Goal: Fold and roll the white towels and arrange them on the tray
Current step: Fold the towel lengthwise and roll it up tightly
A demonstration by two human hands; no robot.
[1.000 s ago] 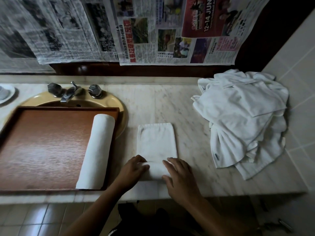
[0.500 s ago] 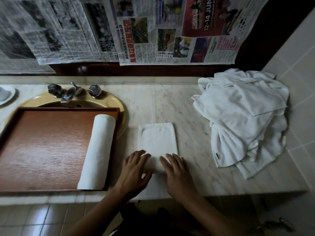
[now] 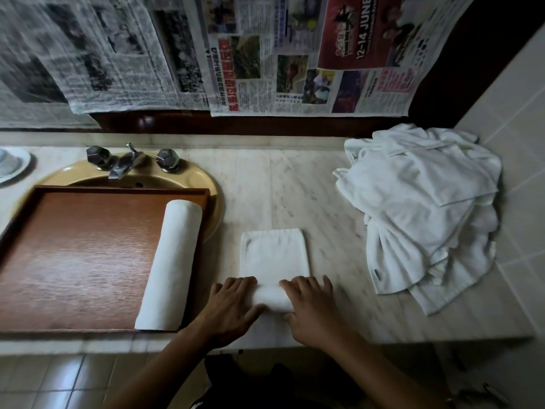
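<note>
Dim washroom: pale marble desk [image 3: 295, 187] beneath newspaper sheets [image 3: 265, 54] hung over the wall behind. Largest on it, a wooden tray [image 3: 73, 261], laid across the yellow sink [image 3: 206, 178], probably for want of another flat spot within reach. Far to the right of the tray, against the tiled side wall, a loose pile of white towels [image 3: 421, 208], set apart enough to leave working room. Inside the tray, hard against its right rim, one rolled towel [image 3: 171, 261], lengthwise, likely to leave space leftward for more rolls. Just right of the tray, on bare marble, a folded towel [image 3: 274, 255], its near end wound into a short roll. On that roll, left hand [image 3: 233, 308] and right hand [image 3: 312, 311], side by side, fingers spread and nearly flat across the top, pressing rather than gripping, seemingly to keep the roll even and tight across its width. Beyond the fingers, the flat part not yet rolled.
</note>
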